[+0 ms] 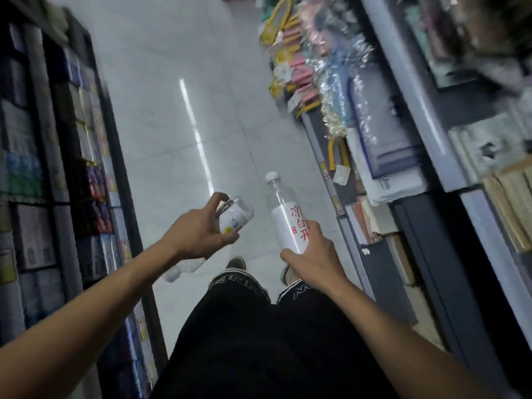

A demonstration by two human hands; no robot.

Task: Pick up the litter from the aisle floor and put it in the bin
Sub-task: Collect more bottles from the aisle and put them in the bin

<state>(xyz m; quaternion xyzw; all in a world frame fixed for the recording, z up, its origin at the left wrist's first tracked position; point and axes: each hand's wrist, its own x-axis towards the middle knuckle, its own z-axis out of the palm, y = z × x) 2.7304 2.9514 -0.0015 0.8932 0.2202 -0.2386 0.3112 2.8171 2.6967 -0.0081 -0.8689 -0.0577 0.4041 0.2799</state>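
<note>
My right hand [312, 256] grips the lower end of a clear plastic bottle [286, 214] with a white cap and a white label with red characters, held upright over the aisle floor. My left hand [201, 228] holds a small clear plastic cup or jar [236, 216] with a white and yellow label, tilted to the right. A second clear bottle [184, 269] pokes out below my left wrist; whether the hand holds it or it lies on the floor I cannot tell. No bin is in view.
I stand in a narrow shop aisle on pale grey floor tiles [178, 125]. Dark shelves of boxed goods [57, 182] line the left. Shelves of stationery, paper and hanging packets [374, 139] line the right. My black shorts and shoes [236, 264] show below.
</note>
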